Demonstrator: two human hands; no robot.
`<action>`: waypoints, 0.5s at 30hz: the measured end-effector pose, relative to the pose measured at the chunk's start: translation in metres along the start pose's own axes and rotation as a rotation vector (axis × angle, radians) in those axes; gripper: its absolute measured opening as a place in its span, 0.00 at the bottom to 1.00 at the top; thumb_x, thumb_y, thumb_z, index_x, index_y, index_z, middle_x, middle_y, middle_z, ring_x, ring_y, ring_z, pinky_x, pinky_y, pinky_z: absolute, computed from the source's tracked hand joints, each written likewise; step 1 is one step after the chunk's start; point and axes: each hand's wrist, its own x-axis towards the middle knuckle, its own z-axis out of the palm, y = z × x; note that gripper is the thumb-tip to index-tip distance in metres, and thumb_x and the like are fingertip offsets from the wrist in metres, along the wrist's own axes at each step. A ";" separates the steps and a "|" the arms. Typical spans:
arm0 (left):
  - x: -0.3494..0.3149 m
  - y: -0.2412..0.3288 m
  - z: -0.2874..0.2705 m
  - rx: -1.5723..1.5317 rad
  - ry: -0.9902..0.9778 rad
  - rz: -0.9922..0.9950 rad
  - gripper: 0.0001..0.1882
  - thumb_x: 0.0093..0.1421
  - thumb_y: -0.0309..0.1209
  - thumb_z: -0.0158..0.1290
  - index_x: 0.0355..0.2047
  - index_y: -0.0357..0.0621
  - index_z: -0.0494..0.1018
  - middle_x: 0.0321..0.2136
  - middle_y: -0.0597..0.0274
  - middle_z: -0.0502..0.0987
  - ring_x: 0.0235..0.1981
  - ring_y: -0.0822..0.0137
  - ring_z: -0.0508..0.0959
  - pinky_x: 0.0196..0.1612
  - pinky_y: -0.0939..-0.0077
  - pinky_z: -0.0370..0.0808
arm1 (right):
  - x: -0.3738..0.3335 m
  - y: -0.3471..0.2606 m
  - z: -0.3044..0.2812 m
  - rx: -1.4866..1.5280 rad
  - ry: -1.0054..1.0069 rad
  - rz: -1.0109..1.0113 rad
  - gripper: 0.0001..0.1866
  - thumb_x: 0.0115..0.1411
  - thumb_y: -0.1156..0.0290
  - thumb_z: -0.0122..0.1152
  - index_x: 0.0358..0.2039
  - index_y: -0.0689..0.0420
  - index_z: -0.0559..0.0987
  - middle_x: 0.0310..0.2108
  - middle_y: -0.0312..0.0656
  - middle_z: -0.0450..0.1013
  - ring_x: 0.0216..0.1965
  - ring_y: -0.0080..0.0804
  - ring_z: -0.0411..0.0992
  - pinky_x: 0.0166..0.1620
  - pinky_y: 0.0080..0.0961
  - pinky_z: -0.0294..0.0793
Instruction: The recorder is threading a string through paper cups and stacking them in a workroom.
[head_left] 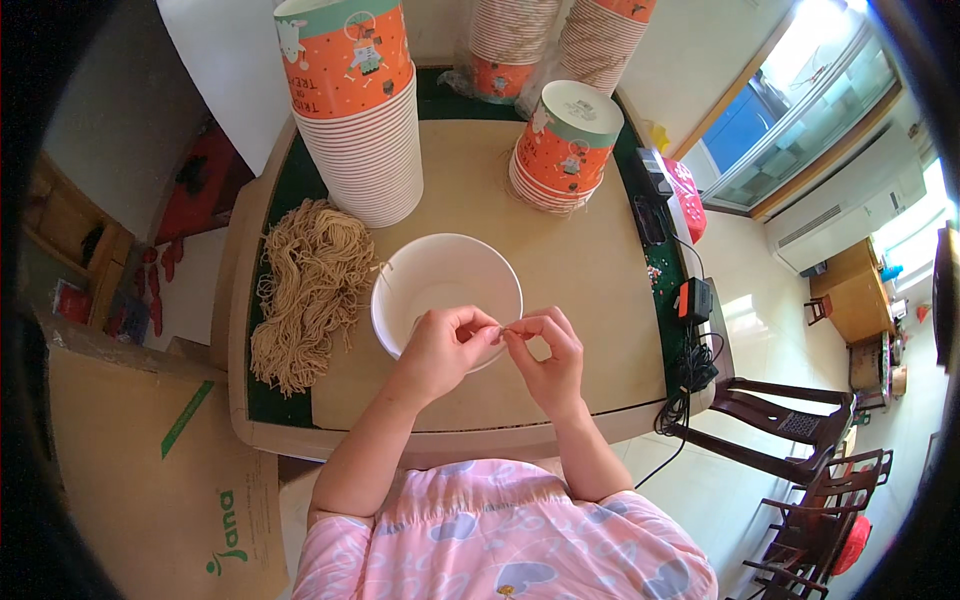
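A white paper bucket (430, 262) stands mouth up on the table in front of me. A short end of beige cord sticks out at its left rim. Over the near right rim, my left hand (447, 345) and my right hand (546, 350) meet with thumbs and forefingers pinched. Between their fingertips is a small bit of beige cord (501, 334), mostly hidden by the fingers. To the left of the bucket lies a loose heap of beige cords (315, 285).
A tall stack of orange paper buckets (360, 130) rises behind the heap. Upside-down buckets with cords (566, 150) stand at the back right, wrapped stacks (500, 60) behind. Black cables (690, 370) run along the right edge; a cardboard box (160, 470) is at lower left.
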 end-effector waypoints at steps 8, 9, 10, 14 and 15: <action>0.002 -0.003 -0.001 -0.150 -0.039 -0.044 0.07 0.60 0.25 0.54 0.33 0.31 0.78 0.27 0.60 0.81 0.30 0.76 0.79 0.36 0.81 0.75 | -0.001 0.002 -0.001 0.061 -0.025 0.024 0.04 0.52 0.83 0.62 0.29 0.63 0.77 0.29 0.38 0.73 0.31 0.24 0.70 0.37 0.19 0.69; 0.002 -0.003 -0.001 -0.150 -0.039 -0.044 0.07 0.60 0.25 0.54 0.33 0.31 0.78 0.27 0.60 0.81 0.30 0.76 0.79 0.36 0.81 0.75 | -0.001 0.005 -0.001 0.111 -0.045 0.058 0.03 0.54 0.83 0.61 0.30 0.63 0.77 0.29 0.37 0.73 0.32 0.22 0.70 0.38 0.17 0.69; 0.002 -0.002 -0.001 -0.138 -0.035 -0.045 0.07 0.59 0.25 0.54 0.33 0.32 0.78 0.26 0.60 0.81 0.30 0.76 0.79 0.35 0.81 0.75 | -0.003 0.009 -0.001 0.111 -0.044 0.058 0.03 0.54 0.83 0.61 0.30 0.63 0.77 0.29 0.37 0.73 0.32 0.22 0.70 0.38 0.17 0.69; 0.003 -0.008 0.002 -0.081 0.002 0.031 0.07 0.58 0.26 0.56 0.33 0.34 0.79 0.25 0.62 0.81 0.27 0.78 0.77 0.33 0.82 0.74 | -0.006 0.015 0.001 0.448 -0.019 0.302 0.01 0.58 0.81 0.59 0.31 0.63 0.76 0.30 0.34 0.72 0.31 0.18 0.67 0.37 0.16 0.67; 0.003 -0.006 0.003 -0.082 0.002 0.031 0.07 0.58 0.26 0.56 0.33 0.34 0.79 0.25 0.62 0.81 0.27 0.78 0.77 0.33 0.82 0.74 | -0.006 0.014 0.001 0.492 -0.031 0.294 0.01 0.59 0.80 0.58 0.32 0.63 0.75 0.30 0.33 0.72 0.32 0.17 0.66 0.37 0.15 0.66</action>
